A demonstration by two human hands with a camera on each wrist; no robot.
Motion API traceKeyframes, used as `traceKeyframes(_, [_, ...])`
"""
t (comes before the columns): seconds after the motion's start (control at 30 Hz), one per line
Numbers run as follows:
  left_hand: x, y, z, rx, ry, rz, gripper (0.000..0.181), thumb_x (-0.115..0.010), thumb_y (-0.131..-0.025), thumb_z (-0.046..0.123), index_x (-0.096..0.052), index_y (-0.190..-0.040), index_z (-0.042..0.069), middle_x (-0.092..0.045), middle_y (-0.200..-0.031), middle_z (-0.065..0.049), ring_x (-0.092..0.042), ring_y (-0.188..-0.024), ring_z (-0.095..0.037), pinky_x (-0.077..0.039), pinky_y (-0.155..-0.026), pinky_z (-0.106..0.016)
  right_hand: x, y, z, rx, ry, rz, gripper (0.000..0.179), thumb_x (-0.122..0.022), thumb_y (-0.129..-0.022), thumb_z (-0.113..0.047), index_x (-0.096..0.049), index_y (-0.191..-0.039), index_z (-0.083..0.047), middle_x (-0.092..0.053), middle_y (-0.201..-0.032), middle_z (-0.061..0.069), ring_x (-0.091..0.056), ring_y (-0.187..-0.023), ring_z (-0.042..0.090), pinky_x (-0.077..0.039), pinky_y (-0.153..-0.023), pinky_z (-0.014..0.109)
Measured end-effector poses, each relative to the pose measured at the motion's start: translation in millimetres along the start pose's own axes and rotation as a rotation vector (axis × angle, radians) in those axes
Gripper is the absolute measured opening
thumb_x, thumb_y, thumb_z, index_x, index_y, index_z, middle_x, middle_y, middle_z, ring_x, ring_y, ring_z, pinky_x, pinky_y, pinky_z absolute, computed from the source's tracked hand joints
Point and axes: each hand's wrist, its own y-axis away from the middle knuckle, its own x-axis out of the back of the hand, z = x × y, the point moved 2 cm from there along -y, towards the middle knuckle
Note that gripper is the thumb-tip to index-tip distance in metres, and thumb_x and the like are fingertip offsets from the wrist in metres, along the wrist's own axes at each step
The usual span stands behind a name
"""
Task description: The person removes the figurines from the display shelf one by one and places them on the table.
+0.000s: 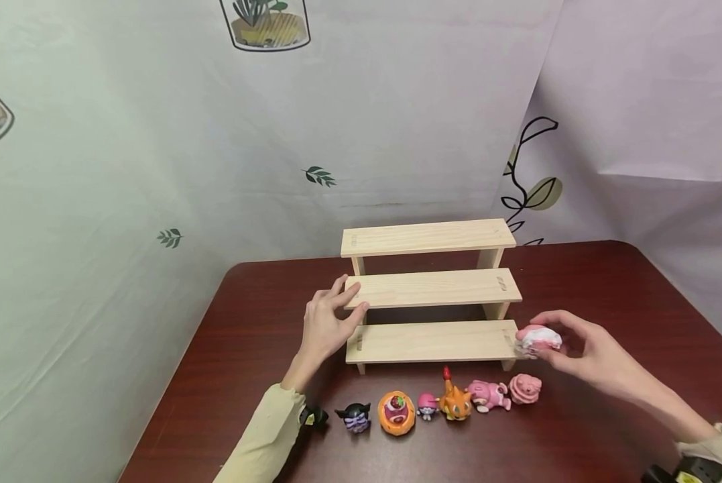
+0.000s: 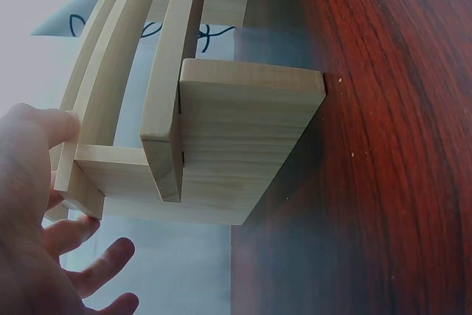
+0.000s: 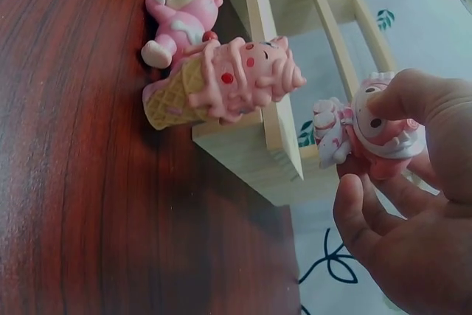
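Observation:
A three-step wooden display stand (image 1: 433, 343) stands on the dark table. My left hand (image 1: 326, 323) grips the left end of its middle step; in the left wrist view the thumb lies on one face, the index finger (image 2: 72, 232) at the other, and the remaining fingers are spread. Between right thumb and fingers a small pink-and-white figurine (image 3: 383, 127) with round dark eyes is pinched. That right hand (image 1: 598, 355) holds it up beside the right end of the lowest step. Below it stands a pink ice cream cone figure (image 3: 228, 79), with a pink bear figure (image 3: 181, 23) alongside.
In front of the stand, a row of toys runs leftward: an orange long-tailed figure (image 1: 455, 404), a small pink-topped figure (image 1: 427, 405), an orange round toy with a berry top (image 1: 396, 413) and a black-and-purple figure (image 1: 356, 417). A patterned cloth (image 1: 264, 154) hangs behind the table.

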Motion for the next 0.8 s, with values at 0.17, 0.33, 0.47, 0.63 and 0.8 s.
traceKeyframes(0.17, [0.0, 0.2, -0.5, 0.000, -0.001, 0.000, 0.043, -0.075, -0.087, 0.033, -0.072, -0.125, 0.011, -0.060, -0.136, -0.017, -0.060, -0.105, -0.041, -0.045, -0.079, -0.061, 3, 3.8, 1, -0.021, 0.015, 0.004, 0.047, -0.078, -0.077, 0.013, -0.063, -0.116, -0.008, -0.069, -0.093, -0.004, -0.059, -0.067, 0.009, -0.046, -0.058, 0.020])
traceKeyframes(0.33, [-0.7, 0.9, -1.4, -0.001, 0.002, -0.002, 0.043, -0.075, -0.088, 0.033, -0.072, -0.125, 0.011, -0.059, -0.136, -0.018, -0.060, -0.105, -0.042, -0.045, -0.080, -0.061, 7, 8.5, 3, -0.019, 0.026, -0.006, 0.047, -0.078, -0.077, 0.013, -0.063, -0.116, -0.008, -0.070, -0.095, -0.004, -0.060, -0.070, 0.008, -0.046, -0.060, 0.020])
traceKeyframes(0.47, [-1.1, 1.1, -1.4, -0.002, 0.003, -0.001, 0.043, -0.075, -0.088, 0.032, -0.072, -0.125, 0.011, -0.059, -0.137, -0.017, -0.060, -0.106, -0.042, -0.045, -0.080, -0.061, 10, 13.2, 5, -0.010, 0.006, -0.019, 0.049, -0.076, -0.077, 0.015, -0.062, -0.118, -0.007, -0.071, -0.097, -0.003, -0.060, -0.073, 0.008, -0.046, -0.061, 0.020])
traceKeyframes(0.63, [-1.1, 1.2, -1.5, 0.010, 0.001, -0.002, 0.043, -0.075, -0.087, 0.032, -0.072, -0.125, 0.012, -0.059, -0.138, -0.014, -0.060, -0.107, -0.040, -0.046, -0.081, -0.060, 12, 18.5, 9, 0.004, -0.014, -0.024, 0.050, -0.076, -0.075, 0.017, -0.062, -0.118, -0.005, -0.072, -0.098, -0.002, -0.062, -0.076, 0.007, -0.047, -0.063, 0.019])
traceKeyframes(0.8, [-1.2, 0.4, -1.4, 0.014, -0.006, 0.000, 0.043, -0.075, -0.087, 0.033, -0.072, -0.125, 0.012, -0.059, -0.138, -0.013, -0.060, -0.107, -0.039, -0.046, -0.081, -0.060, 12, 22.6, 11, 0.008, -0.030, -0.032, 0.050, -0.074, -0.076, 0.019, -0.061, -0.119, -0.004, -0.072, -0.099, -0.001, -0.063, -0.077, 0.008, -0.048, -0.064, 0.019])
